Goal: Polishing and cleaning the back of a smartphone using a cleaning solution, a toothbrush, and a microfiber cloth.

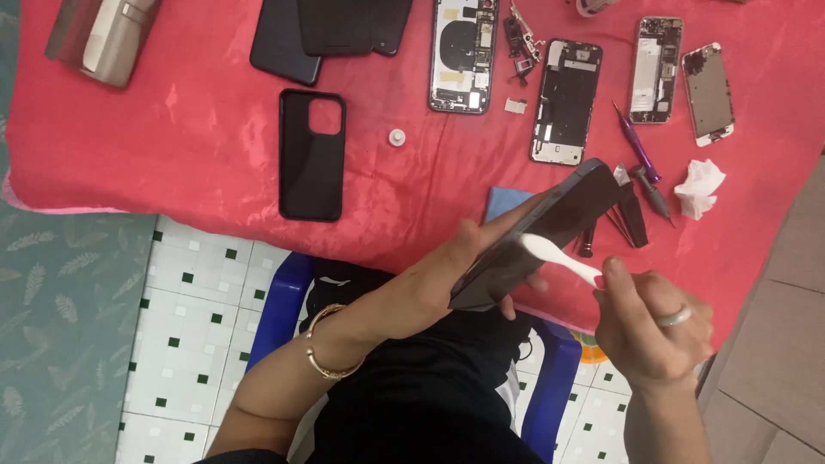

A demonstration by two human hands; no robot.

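The dark phone (537, 236) sits tilted in the air above the near edge of the table (172, 137), its long axis running from lower left, by the person's lap, up to the right toward the tools. The left hand (447, 275) is the nearer one: it is wrapped around the phone's lower half, thumb along the upper edge and fingertips showing beneath, so the phone lies in that hand and not on the table. The right hand (653, 331), wearing a ring, is closed in a pinch on the handle of a white plastic pry tool (559, 258), whose flat tip points left and meets the phone's near long edge around its middle. So the phone lies just left of and above the right hand, with the tool bridging the gap. Beyond the phone's far end lie a blue cloth (503, 204), a purple screwdriver (636, 146), dark tweezers (633, 210) and a crumpled tissue (700, 189). Farther back rest a black phone case (311, 156) and several opened phone bodies (565, 101).
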